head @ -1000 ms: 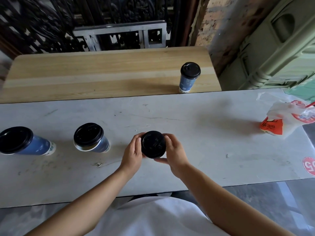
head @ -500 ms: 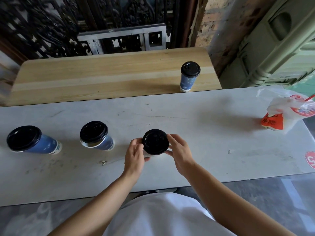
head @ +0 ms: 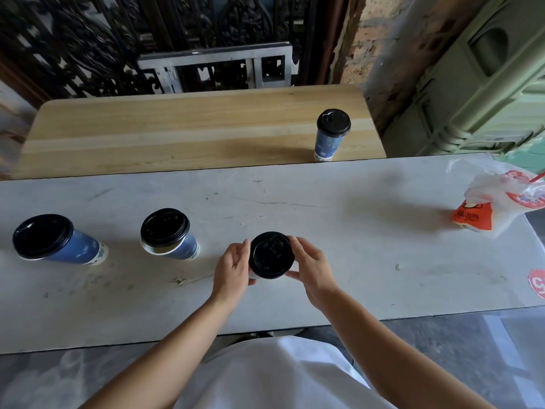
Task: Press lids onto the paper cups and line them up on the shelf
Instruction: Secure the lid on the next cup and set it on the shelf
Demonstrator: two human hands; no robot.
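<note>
Four lidded cups show: two at frame left (head: 60, 242) (head: 168, 236), one at lower centre (head: 271, 255), one upper right on the shelf (head: 331, 134). Left hand (head: 233, 268) and right hand (head: 312, 267) clasp the centre cup's rim; thin paper likely crushes, so grip near the stiff lid.

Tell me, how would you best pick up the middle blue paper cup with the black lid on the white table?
Grip the middle blue paper cup round its blue wall, just below the black plastic lid, coming from the near side. It stands upright, apart from the far-left blue cup, so fingers fit either side. Lifting by the lid risks popping it off.
</note>
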